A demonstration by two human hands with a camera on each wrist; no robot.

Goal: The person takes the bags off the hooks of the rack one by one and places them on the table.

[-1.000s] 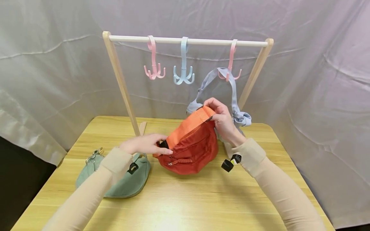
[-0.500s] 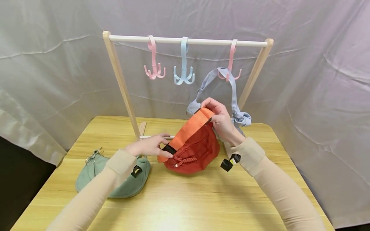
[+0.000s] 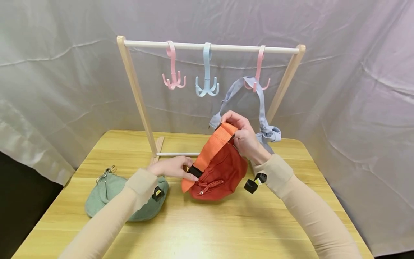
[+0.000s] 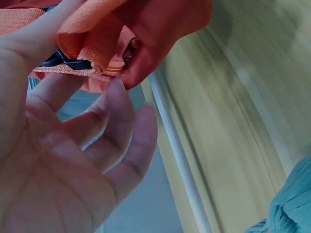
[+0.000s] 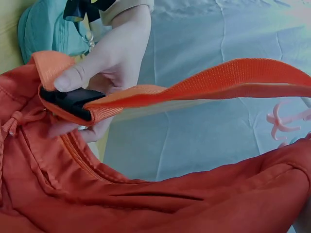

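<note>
A red waist bag (image 3: 226, 169) with an orange webbing strap (image 3: 215, 144) is held up at a slant over the table's middle. My right hand (image 3: 244, 138) grips the strap's upper right end, thumb in front. At the lower left end, my left hand (image 3: 171, 167) pinches the strap at its black buckle (image 3: 195, 171). In the right wrist view that thumb lies on the buckle (image 5: 73, 99), and the other fingers are partly hidden behind the strap. The left wrist view shows several fingers (image 4: 141, 136) of this hand spread below the webbing. A braided zip pull (image 3: 213, 184) hangs on the bag's front.
Behind stands a wooden rack with a white rail (image 3: 226, 47). From it hang a pink hook (image 3: 173, 72), a blue hook (image 3: 207, 75) and another pink hook (image 3: 258, 68), which carries a light-blue strap (image 3: 263, 108). A green bag (image 3: 145, 212) lies at the left under my forearm.
My left hand has shifted right and slightly down with the buckle end. The strap now slants more steeply, and my right hand has moved a little left.
</note>
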